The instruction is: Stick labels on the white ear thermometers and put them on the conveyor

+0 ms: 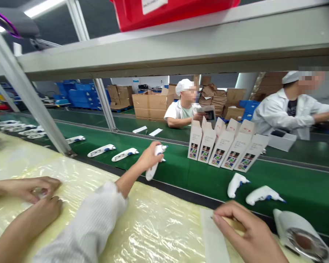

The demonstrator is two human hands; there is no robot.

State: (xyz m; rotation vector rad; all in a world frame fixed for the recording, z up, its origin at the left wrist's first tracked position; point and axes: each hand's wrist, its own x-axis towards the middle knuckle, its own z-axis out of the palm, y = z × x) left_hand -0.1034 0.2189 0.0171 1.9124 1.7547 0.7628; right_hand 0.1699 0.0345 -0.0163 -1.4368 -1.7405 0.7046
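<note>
My left hand (150, 159) reaches over the green conveyor belt (178, 179), its fingers closed round a white handheld device (152, 171) with blue tips; a second device may be behind it. Near the belt's front edge, my right hand (244, 228) has thumb and forefinger pinched together at the edge of a white strip (214, 237). What is between those fingertips is too small to tell. Two white devices, one (236, 185) nearer the boxes and one (264, 194) further right, lie beyond my right hand. More devices (124, 154) lie on the belt at the left.
Several open white boxes (219, 148) stand on the belt. A co-worker's hands (41, 197) are at the left over the yellow plastic-covered table (150, 223). A round-ended white apparatus (301, 233) stands at lower right. Metal posts (35, 87) and a shelf (159, 54) frame the belt; two people sit opposite.
</note>
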